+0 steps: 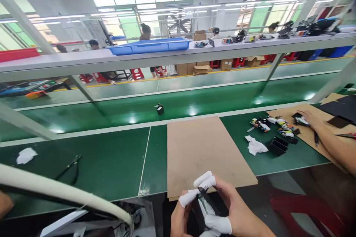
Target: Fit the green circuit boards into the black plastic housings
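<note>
Low in the head view, both my hands close on a small black box-shaped casing (198, 211) just in front of the table edge. White cots cover several of my fingertips. My left hand (179, 213) grips the casing's left side, its covered fingertip near the upper end. From the right, my right hand (233, 207) wraps it, with covered fingers at the top and the lower side. A pale, shiny strip shows along the casing's open face; what it is I cannot make out. Beyond my hands lies a brown cardboard sheet (204, 152).
A co-worker's hand (307, 118) handles a small part at right, near colourful assemblies (261, 124), black casings (278, 146) and white tissue (255, 146). A pale hose (69, 192) crosses the lower left. A blue tray (150, 46) rests on the raised shelf. A red stool (306, 207) stands lower right.
</note>
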Motion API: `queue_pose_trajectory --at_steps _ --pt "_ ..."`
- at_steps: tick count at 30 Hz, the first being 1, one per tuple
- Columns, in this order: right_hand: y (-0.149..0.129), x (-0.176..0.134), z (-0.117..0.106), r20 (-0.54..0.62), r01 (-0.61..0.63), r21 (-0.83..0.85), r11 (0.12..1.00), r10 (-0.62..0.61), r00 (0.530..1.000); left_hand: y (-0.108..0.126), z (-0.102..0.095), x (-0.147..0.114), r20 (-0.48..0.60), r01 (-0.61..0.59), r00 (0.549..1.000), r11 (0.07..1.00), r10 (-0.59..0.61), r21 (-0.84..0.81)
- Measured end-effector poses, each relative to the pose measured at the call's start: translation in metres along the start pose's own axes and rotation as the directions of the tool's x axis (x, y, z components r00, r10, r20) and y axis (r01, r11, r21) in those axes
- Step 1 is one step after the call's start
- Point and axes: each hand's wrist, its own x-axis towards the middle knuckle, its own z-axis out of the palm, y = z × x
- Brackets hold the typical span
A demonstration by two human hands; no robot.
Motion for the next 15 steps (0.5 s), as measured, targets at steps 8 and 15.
queue_pose_trajectory --at_steps 8,15 --pt "0.003 0.004 -0.013 0.084 -0.154 0.005 0.988 0.153 0.985 0.002 0.021 -0.001 -0.127 0.036 0.992 0.974 -0.008 0.223" --pt "0.02 0.018 -0.079 -0.152 0.061 -0.121 0.991 -0.079 0.985 0.022 0.07 0.015 -0.001 0.268 0.959 0.904 -0.284 -0.333"
